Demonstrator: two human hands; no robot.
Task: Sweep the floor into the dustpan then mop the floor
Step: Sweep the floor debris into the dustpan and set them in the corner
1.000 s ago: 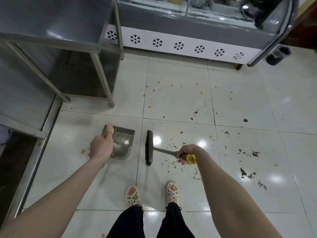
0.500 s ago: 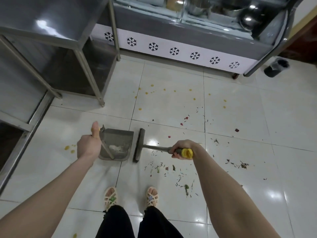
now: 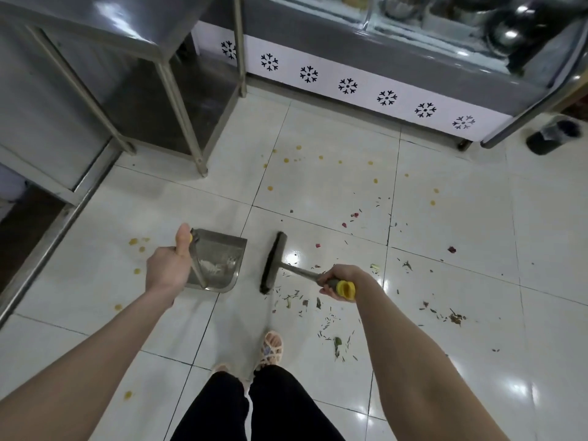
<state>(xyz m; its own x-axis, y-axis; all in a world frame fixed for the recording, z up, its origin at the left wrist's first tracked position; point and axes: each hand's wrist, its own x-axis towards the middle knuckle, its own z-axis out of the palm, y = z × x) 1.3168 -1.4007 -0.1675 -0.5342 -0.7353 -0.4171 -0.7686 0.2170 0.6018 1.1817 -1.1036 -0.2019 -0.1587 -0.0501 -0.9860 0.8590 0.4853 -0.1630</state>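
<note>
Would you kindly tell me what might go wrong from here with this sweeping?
The brush sits apart from the dustpan, so the leaf scraps may stop short of its lip. The yellow spots look wet; bristles might smear them. Scraps near the sandal could get trodden.

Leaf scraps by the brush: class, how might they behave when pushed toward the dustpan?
The leaf scraps look thin and small, so probably light and apt to scatter. The glossy floor suggests they slide easily, though some may slip past the brush.

Metal dustpan [image 3: 219, 262] holding debris, black-bristled broom [image 3: 273, 261] just beside
</note>
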